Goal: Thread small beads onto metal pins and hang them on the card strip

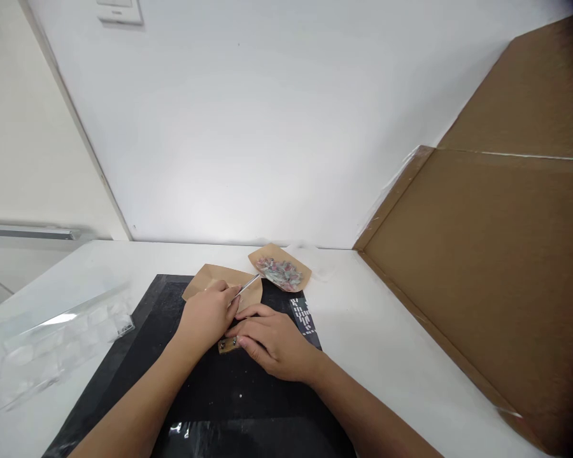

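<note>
Two bare hands meet over a black mat (248,401) on a white table (363,331), seen from above. The left hand (209,313) is closed around a slim metallic tool (249,284); its rear part is hidden in the fingers, while the exposed end slants up and to the right, over the edge of a brown paper tray (201,278).

Just below the left hand's fingers lies a small brownish strip with dark, shiny bits (228,345). It sits on the mat at the fingertips of the right hand (274,340), partly covered by them. The right hand's fingers are bent and close together, with the thumb near the strip; whether they grip it or only steady it, I cannot tell.

Beyond the hands, to the right of the first tray, a second paper tray (304,270) carries a clear bag of small multicoloured pieces (281,272). A sheet of white labels (304,316) lies at the mat's right edge. A clear plastic compartment box (67,346) is at the left, and large brown cardboard panels (496,254) stand at the right.
</note>
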Motion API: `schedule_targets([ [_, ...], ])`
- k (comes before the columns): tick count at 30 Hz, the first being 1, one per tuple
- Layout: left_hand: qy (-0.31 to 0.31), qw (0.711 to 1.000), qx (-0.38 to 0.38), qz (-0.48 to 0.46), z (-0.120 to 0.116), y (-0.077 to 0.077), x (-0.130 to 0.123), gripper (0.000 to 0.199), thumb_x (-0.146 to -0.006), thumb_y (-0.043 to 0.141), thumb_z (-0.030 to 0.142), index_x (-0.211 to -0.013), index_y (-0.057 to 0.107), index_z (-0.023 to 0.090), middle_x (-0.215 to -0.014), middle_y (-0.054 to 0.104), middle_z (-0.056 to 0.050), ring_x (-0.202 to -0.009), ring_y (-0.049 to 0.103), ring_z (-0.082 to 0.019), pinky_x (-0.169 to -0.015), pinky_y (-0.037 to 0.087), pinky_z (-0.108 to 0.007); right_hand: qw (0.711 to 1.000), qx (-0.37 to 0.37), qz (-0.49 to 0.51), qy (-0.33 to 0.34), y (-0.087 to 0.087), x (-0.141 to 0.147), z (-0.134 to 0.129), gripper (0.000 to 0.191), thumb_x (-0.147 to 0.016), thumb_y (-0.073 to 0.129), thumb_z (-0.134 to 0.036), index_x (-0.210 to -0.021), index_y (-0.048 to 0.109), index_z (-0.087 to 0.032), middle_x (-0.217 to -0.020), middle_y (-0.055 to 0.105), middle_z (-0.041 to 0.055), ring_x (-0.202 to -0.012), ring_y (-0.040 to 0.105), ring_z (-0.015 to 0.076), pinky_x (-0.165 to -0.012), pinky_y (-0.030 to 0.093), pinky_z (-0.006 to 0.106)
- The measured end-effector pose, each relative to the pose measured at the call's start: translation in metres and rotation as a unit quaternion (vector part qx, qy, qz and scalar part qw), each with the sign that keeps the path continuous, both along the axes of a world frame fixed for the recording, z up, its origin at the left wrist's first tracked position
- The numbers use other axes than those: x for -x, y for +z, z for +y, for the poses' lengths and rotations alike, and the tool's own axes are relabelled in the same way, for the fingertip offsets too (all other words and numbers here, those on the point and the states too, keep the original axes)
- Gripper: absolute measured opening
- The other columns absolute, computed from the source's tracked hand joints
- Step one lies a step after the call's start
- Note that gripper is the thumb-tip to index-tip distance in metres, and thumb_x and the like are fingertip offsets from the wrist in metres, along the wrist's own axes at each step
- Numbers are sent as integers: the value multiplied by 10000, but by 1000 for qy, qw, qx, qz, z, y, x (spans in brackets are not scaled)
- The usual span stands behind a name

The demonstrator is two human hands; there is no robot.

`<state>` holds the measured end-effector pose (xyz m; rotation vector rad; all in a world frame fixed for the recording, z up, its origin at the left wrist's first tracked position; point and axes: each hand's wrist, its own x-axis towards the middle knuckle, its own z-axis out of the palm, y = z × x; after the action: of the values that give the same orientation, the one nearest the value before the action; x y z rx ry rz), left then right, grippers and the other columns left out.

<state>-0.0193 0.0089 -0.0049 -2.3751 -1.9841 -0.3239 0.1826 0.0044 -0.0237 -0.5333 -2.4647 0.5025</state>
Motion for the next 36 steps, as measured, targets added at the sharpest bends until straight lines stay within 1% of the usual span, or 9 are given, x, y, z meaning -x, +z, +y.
schedule_targets([
  [5,3,1000,4,3,0,0,1,368,-1068,444,386,-1341,686,336,-1114,728,-57,-880,720,-204,-673,466,-268,999,-8,-21,25,-6,9,-4,235,-1077,517,-280,-1181,724,-244,-1175,792,4,-1207,630,201,-1074,510,355],
  [9,3,1000,5,5,0,1,0,362,-1062,458,374,-1336,693,339,-1108,730,-53,-869,717,-209,-686,478,-272,1000,-10,-12,22,-7,9,-4,234,-1079,513,-289,-1168,725,-244,-1149,796,9,-1152,644,199,-1047,520,355],
  [15,5,1000,2,5,0,2,0,369,-1061,471,365,-1359,683,325,-1087,734,-49,-878,724,-210,-708,490,-279,999,-15,5,-36,-4,-1,0,261,-1065,502,-288,-950,729,-231,-959,780,57,-1085,654,228,-951,557,367],
  [18,5,1000,0,4,0,1,-1,369,-1063,466,360,-1353,690,320,-1091,735,-49,-880,727,-213,-700,491,-281,999,-17,-4,-43,-5,-3,3,266,-1072,494,-290,-943,721,-234,-914,763,60,-1079,658,231,-939,559,369],
  [23,4,1000,1,2,0,2,0,367,-1060,475,357,-1353,692,320,-1087,733,-53,-873,723,-209,-703,498,-279,998,-26,-16,-48,-8,-3,4,221,-1058,543,-292,-933,715,-232,-890,747,54,-1090,656,229,-930,553,349],
  [26,5,1000,0,2,-1,2,0,365,-1061,478,357,-1358,688,321,-1083,734,-52,-877,724,-208,-704,496,-280,998,-30,-1,-54,-8,-5,5,230,-1061,535,-289,-929,714,-232,-859,742,51,-1064,658,229,-934,548,353],
  [29,5,1000,-1,1,-1,2,0,356,-1059,491,361,-1351,690,327,-1072,738,-44,-881,727,-213,-695,488,-284,997,-27,20,-72,-6,-8,8,268,-1071,496,-297,-930,714,-231,-828,732,58,-1052,655,239,-888,553,351],
  [32,6,1000,-3,0,-1,2,0,353,-1059,494,363,-1347,694,324,-1066,739,-40,-876,728,-218,-691,486,-291,996,-20,24,-79,-5,-11,9,284,-1068,488,-292,-891,702,-233,-787,712,53,-1036,650,240,-851,552,346],
  [36,5,1000,-5,-2,0,1,0,350,-1059,497,365,-1344,695,319,-1067,739,-41,-870,725,-220,-700,490,-299,998,-15,18,-63,-8,-10,11,283,-1044,521,-265,-793,649,-232,-725,670,32,-1011,638,232,-850,539,346],
])
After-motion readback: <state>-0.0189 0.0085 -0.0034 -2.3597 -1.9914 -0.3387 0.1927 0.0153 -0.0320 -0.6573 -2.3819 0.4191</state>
